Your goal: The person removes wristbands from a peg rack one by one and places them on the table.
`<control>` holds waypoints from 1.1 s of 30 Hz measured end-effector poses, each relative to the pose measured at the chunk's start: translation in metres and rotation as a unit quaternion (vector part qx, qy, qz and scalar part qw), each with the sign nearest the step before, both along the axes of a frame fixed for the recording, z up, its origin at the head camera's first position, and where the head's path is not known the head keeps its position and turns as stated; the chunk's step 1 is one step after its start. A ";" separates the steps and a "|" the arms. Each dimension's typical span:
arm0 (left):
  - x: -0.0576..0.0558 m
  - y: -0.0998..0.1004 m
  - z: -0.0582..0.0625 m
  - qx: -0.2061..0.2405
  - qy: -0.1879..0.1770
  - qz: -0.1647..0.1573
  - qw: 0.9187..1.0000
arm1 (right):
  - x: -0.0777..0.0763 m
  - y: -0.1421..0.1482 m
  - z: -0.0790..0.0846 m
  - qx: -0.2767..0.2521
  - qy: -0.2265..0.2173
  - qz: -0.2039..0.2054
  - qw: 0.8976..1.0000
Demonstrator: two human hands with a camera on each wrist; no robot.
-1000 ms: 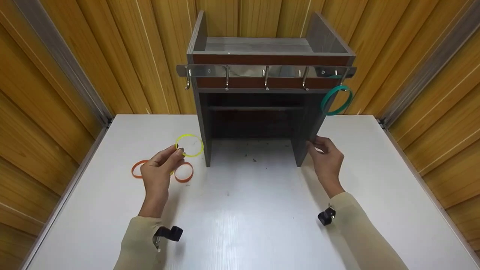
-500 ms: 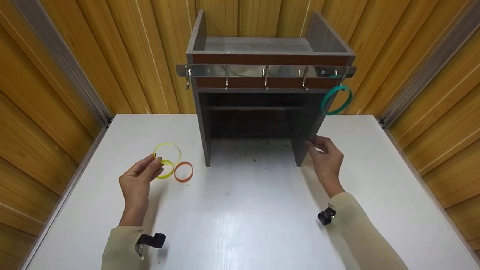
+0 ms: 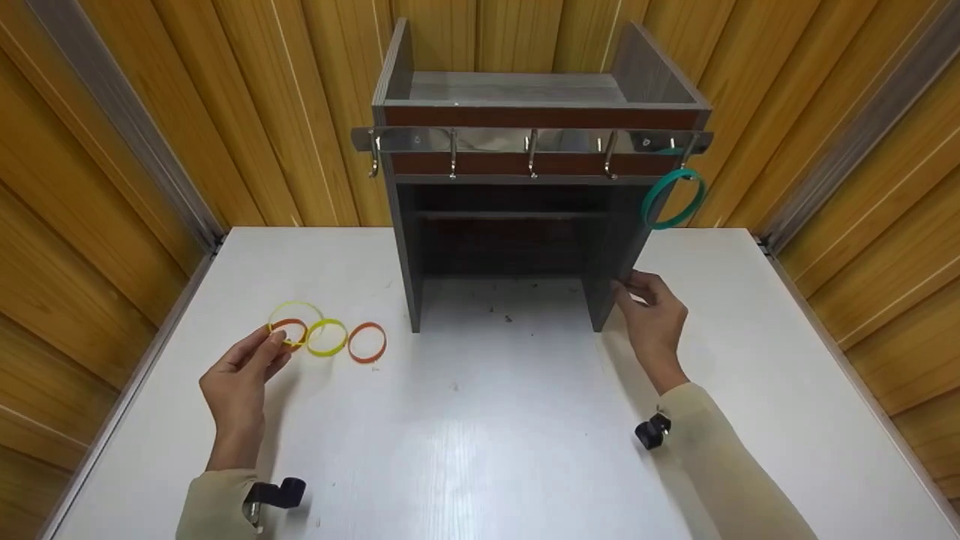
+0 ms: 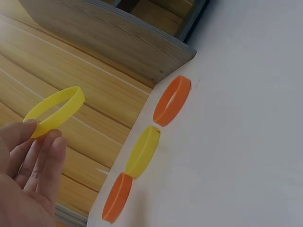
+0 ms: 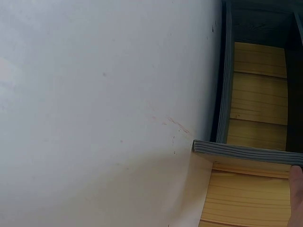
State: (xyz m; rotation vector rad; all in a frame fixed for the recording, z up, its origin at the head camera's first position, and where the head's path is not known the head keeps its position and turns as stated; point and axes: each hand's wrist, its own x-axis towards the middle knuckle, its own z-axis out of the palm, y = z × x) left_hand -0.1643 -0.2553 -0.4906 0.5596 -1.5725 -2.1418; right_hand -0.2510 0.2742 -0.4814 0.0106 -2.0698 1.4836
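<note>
My left hand (image 3: pixel 244 367) pinches a yellow wristband (image 4: pixel 64 113) between thumb and fingers, raised over the left part of the table. In the head view it overlaps an orange wristband (image 4: pixel 117 197) lying below. Beside that on the table lie another yellow wristband (image 4: pixel 144 155) and a second orange wristband (image 3: pixel 367 361), in a row toward the shelf. My right hand (image 3: pixel 654 319) grips the right side panel (image 3: pixel 611 277) of the grey shelf near its lower front edge; in the right wrist view only one finger (image 5: pixel 296 189) shows against the panel.
A metal hook rail (image 3: pixel 495 140) with several hooks runs across the shelf's front. From its rightmost hook hangs a teal wristband (image 3: pixel 667 225). The shelf stands at the back of the white table (image 3: pixel 480 450), and wood-patterned walls (image 3: pixel 112 187) enclose it.
My left hand has moved left and toward me with the yellow wristband, uncovering the wristbands on the table. My right hand has stayed at the panel.
</note>
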 end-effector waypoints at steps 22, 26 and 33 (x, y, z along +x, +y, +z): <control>0.020 -0.044 -0.020 -0.019 -0.129 0.012 0.991 | 0.000 0.001 0.001 0.001 -0.012 -0.010 1.000; 0.021 -0.046 -0.025 -0.011 -0.143 0.016 0.990 | 0.000 0.000 0.000 0.002 -0.003 -0.009 1.000; 0.022 -0.049 -0.031 -0.019 -0.160 0.028 0.986 | 0.009 -0.012 0.015 0.011 0.005 -0.018 1.000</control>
